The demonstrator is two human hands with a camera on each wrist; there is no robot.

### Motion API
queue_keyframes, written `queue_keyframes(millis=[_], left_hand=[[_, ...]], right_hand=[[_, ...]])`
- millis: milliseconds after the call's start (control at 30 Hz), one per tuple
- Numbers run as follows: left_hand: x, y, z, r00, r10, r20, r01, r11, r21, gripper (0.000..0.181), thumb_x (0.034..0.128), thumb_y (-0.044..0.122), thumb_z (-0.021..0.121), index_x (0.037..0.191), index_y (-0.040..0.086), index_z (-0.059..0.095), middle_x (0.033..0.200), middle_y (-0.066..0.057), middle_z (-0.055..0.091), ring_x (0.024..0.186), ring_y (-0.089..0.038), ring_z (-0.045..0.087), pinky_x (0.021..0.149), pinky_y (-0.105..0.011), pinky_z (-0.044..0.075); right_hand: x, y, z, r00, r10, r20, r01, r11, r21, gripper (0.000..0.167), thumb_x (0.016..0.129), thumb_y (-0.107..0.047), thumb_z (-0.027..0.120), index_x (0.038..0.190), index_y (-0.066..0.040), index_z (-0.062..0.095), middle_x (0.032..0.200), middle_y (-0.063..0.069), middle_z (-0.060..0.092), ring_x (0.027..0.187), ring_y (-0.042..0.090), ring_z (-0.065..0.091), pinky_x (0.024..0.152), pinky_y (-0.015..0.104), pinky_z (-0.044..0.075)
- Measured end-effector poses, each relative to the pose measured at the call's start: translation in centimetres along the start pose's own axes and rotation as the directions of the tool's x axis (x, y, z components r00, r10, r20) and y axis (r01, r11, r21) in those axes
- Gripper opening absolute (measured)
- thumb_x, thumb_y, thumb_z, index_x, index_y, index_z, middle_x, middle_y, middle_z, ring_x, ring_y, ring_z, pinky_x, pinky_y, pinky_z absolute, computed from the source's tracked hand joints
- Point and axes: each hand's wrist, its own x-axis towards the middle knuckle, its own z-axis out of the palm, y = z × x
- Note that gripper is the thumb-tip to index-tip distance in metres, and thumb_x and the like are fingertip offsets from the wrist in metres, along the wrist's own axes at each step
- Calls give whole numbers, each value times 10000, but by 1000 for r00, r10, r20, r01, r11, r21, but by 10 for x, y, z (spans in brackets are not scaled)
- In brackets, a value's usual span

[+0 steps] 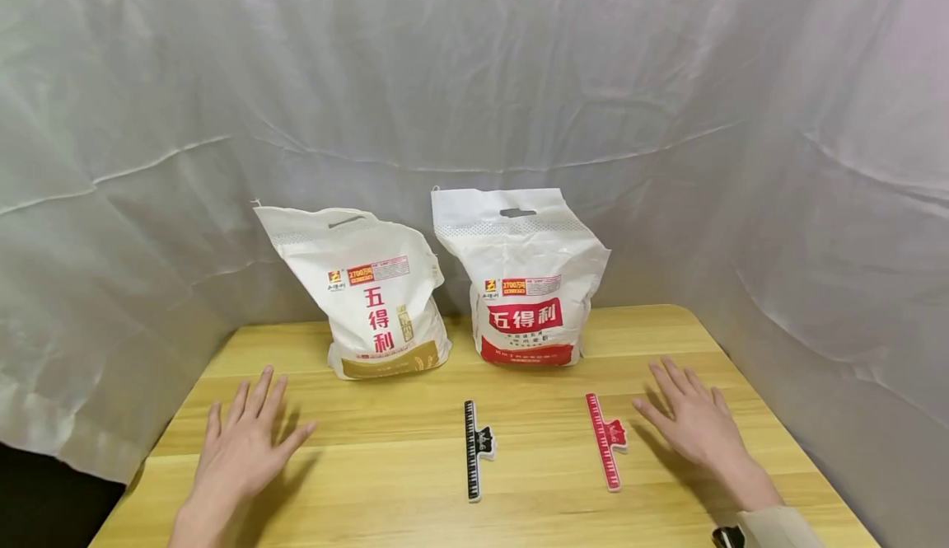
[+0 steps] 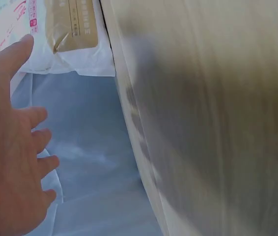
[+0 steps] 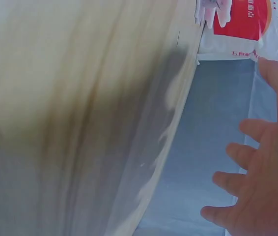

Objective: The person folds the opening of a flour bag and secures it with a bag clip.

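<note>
In the head view my left hand [image 1: 243,449] hovers over the table's left side, its fingers spread and holding nothing. My right hand [image 1: 694,423], also spread, is above the right side, nearest a red clip [image 1: 606,442] with a piano-key pattern. A matching black clip [image 1: 474,451] lies near the middle. Behind them stand two white flour bags with handle slots: the left bag [image 1: 381,292] has a gold band and leans left at its top, while the right bag [image 1: 525,284] has red print. Both wrist views show outstretched fingers with part of a bag beyond.
The wooden table [image 1: 356,482] has rounded far corners. Grey cloth [image 1: 474,78] hangs behind it and along both sides. On the right wrist there is a dark band [image 1: 728,536] beside a light sleeve [image 1: 778,528].
</note>
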Motion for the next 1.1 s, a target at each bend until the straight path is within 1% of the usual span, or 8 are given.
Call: queue_keyframes(millis=[167, 367, 467, 600, 700, 833, 967, 1100], left_hand=[[1, 2, 2, 998, 17, -63, -17, 1000, 2, 934, 998, 640, 540, 1640, 38, 228, 1724, -190, 109, 1536, -523, 125, 1195, -686, -122], [3, 4, 1, 990, 50, -135, -50, 999, 5, 906, 1003, 606, 560, 1639, 43, 245, 1713, -191, 176, 1536, -496, 171, 1219, -665, -88], [4, 5, 0, 982, 78, -175, -78, 997, 8, 885, 1005, 577, 576, 1637, 47, 255, 1708, -192, 194, 1531, -485, 196, 1229, -664, -43], [6, 7, -1, 965, 119, -232, -120, 993, 12, 846, 1000, 528, 610, 1619, 39, 303, 1698, -192, 230, 1486, -497, 275, 1237, -659, 58], [9, 9, -4, 948, 144, -283, -149, 989, 4, 806, 984, 487, 649, 1587, 32, 368, 1686, -182, 270, 1451, -493, 333, 1216, -666, 154], [12, 12, -5, 918, 180, -354, -194, 981, -5, 768, 946, 426, 708, 1557, 53, 429, 1666, -162, 328, 1424, -468, 392, 1149, -675, 279], [18, 15, -6, 887, 210, -411, -233, 972, -7, 764, 911, 381, 736, 1547, 69, 452, 1635, -160, 385, 1388, -454, 445, 1104, -659, 348], [23, 20, -6, 851, 236, -469, -269, 963, -3, 739, 892, 372, 726, 1511, 42, 494, 1574, -193, 458, 1328, -463, 504, 1064, -652, 398]], right_hand=[[0, 0, 0, 999, -24, -40, 25, 1000, 9, 826, 1037, -610, 491, 1613, -41, 326, 1657, 265, 273, 1456, 593, 260, 1092, 832, 155], [1, -3, -2, 995, -43, -92, 47, 998, 34, 791, 1049, -573, 498, 1623, -63, 309, 1650, 264, 290, 1437, 590, 300, 1101, 811, 178], [2, -6, -3, 988, -57, -145, 66, 996, 59, 766, 1045, -540, 534, 1604, -51, 349, 1628, 272, 330, 1426, 570, 340, 1104, 788, 220], [4, -9, -4, 970, -75, -231, 100, 990, 101, 716, 1032, -480, 597, 1569, -42, 417, 1597, 272, 389, 1403, 548, 395, 1084, 759, 292], [5, -13, -6, 957, -79, -278, 118, 985, 126, 680, 1025, -440, 624, 1558, -60, 442, 1582, 258, 420, 1374, 549, 429, 1057, 755, 327], [7, -21, -10, 936, -87, -342, 145, 978, 148, 627, 1006, -371, 672, 1520, -58, 497, 1548, 251, 472, 1334, 542, 478, 1043, 732, 367], [10, -31, -14, 905, -97, -414, 181, 969, 170, 585, 972, -296, 725, 1471, -47, 550, 1512, 245, 518, 1312, 523, 516, 1034, 704, 403], [15, -43, -17, 873, -113, -474, 229, 953, 196, 570, 935, -225, 763, 1440, -36, 579, 1488, 236, 547, 1311, 505, 529, 1037, 684, 415]])
